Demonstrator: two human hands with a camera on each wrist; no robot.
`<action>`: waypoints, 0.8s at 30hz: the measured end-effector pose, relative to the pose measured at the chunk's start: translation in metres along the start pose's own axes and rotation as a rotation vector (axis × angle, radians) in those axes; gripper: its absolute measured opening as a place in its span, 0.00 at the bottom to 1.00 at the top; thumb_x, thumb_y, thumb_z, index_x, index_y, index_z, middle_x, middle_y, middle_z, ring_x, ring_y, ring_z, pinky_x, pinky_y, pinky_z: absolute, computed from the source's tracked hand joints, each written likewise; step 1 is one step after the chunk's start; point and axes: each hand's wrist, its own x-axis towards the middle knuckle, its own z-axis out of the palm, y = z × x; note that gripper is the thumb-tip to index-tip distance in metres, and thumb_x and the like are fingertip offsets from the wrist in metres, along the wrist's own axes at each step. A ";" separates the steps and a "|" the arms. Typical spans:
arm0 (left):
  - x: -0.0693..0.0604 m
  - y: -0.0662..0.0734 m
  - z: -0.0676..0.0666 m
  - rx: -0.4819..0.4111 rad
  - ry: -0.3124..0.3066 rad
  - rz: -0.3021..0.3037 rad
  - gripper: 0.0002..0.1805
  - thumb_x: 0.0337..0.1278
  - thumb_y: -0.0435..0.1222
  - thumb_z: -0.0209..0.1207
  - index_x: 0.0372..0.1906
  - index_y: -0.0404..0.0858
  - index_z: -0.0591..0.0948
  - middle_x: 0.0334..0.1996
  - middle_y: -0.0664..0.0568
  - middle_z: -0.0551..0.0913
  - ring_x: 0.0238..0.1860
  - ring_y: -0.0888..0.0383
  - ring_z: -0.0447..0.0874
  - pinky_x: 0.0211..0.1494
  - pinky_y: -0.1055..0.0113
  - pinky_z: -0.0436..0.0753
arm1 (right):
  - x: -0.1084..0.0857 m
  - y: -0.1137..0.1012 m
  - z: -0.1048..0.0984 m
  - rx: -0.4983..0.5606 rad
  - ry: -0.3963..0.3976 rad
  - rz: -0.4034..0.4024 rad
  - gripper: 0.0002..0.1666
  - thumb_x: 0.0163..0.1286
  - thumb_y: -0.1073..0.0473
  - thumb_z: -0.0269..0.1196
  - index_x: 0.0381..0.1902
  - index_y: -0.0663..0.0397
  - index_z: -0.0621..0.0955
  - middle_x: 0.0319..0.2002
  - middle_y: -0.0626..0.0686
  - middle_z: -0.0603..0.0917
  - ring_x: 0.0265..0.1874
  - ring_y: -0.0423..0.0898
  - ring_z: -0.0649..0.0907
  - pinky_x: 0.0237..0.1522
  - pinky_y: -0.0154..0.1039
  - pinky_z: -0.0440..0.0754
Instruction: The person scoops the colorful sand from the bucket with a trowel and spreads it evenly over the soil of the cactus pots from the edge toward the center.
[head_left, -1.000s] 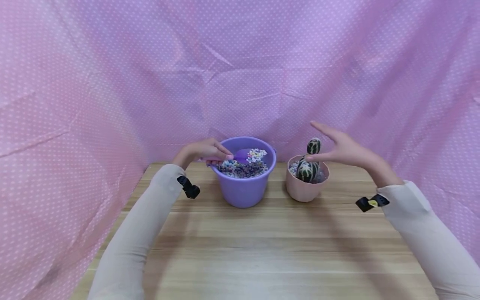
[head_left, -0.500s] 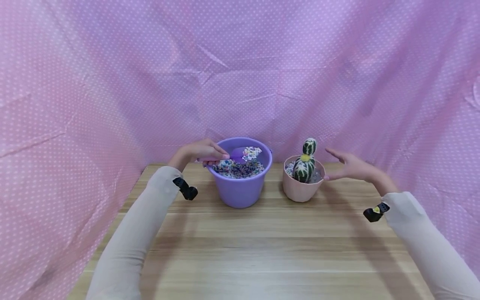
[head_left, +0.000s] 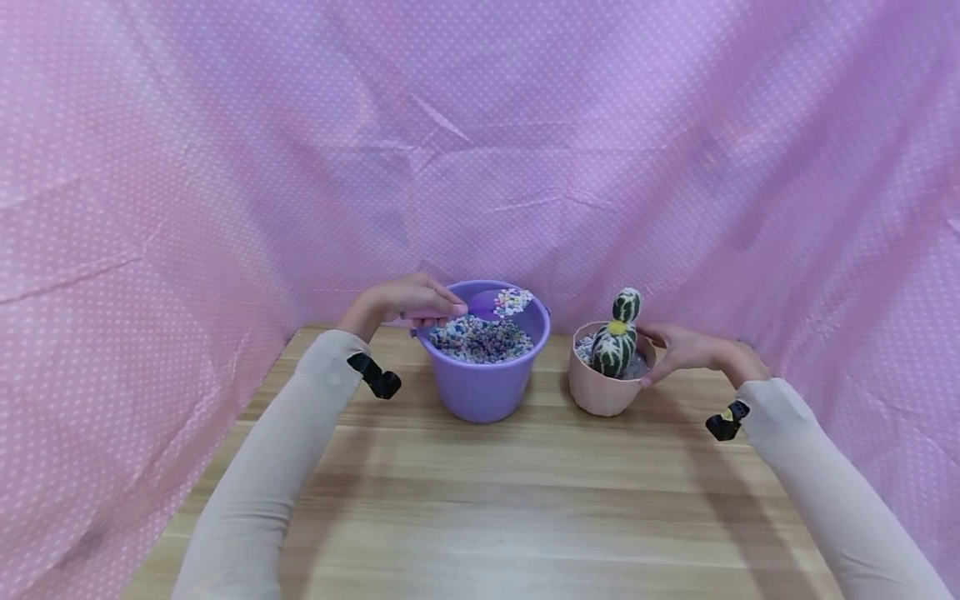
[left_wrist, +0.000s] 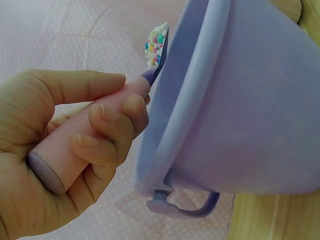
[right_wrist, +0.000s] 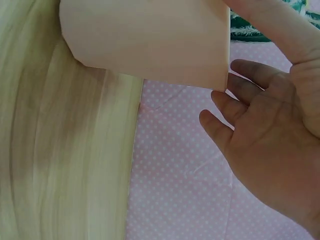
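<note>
My left hand grips the pink handle of a purple scoop, fingers curled round it. White and coloured pellets lie on the blade, which is level above the pellets inside a purple bucket. To the bucket's right stands a pale pink pot holding a cactus with a yellow band. My right hand holds the pot's right side at the rim, thumb in front and fingers behind.
The bucket and pot stand near the back edge of a wooden table. A pink dotted cloth hangs behind and along both sides. The bucket's handle joint shows in the left wrist view.
My right hand has come down from beside the cactus top, moved clear to the right, then closed in on the pot's rim. The left hand and loaded scoop have barely moved.
</note>
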 end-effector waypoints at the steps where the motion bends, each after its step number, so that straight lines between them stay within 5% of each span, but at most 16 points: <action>1: 0.000 0.001 0.001 0.002 -0.002 0.002 0.21 0.68 0.47 0.62 0.58 0.40 0.86 0.25 0.49 0.82 0.22 0.60 0.72 0.27 0.71 0.74 | 0.000 0.001 0.000 0.003 -0.003 0.005 0.65 0.52 0.57 0.80 0.75 0.77 0.55 0.76 0.76 0.55 0.74 0.79 0.55 0.73 0.72 0.55; 11: 0.002 0.019 0.001 0.051 -0.042 0.026 0.16 0.69 0.49 0.61 0.38 0.40 0.89 0.21 0.54 0.79 0.20 0.62 0.70 0.25 0.71 0.71 | -0.002 -0.004 0.002 -0.016 -0.008 0.040 0.64 0.54 0.54 0.79 0.76 0.74 0.56 0.76 0.74 0.57 0.74 0.79 0.55 0.72 0.74 0.55; 18: 0.001 0.036 0.004 0.092 -0.116 0.023 0.20 0.68 0.50 0.61 0.58 0.45 0.86 0.24 0.53 0.81 0.21 0.63 0.71 0.27 0.70 0.70 | -0.002 -0.004 0.003 -0.027 -0.010 0.061 0.63 0.54 0.54 0.79 0.77 0.73 0.56 0.76 0.73 0.58 0.74 0.78 0.57 0.72 0.73 0.57; 24: 0.000 0.048 0.013 0.106 -0.175 0.027 0.22 0.66 0.52 0.63 0.59 0.47 0.86 0.25 0.52 0.82 0.24 0.62 0.72 0.30 0.70 0.72 | -0.002 -0.003 0.004 -0.020 -0.004 0.045 0.63 0.54 0.54 0.79 0.77 0.72 0.56 0.76 0.73 0.59 0.73 0.78 0.58 0.72 0.73 0.57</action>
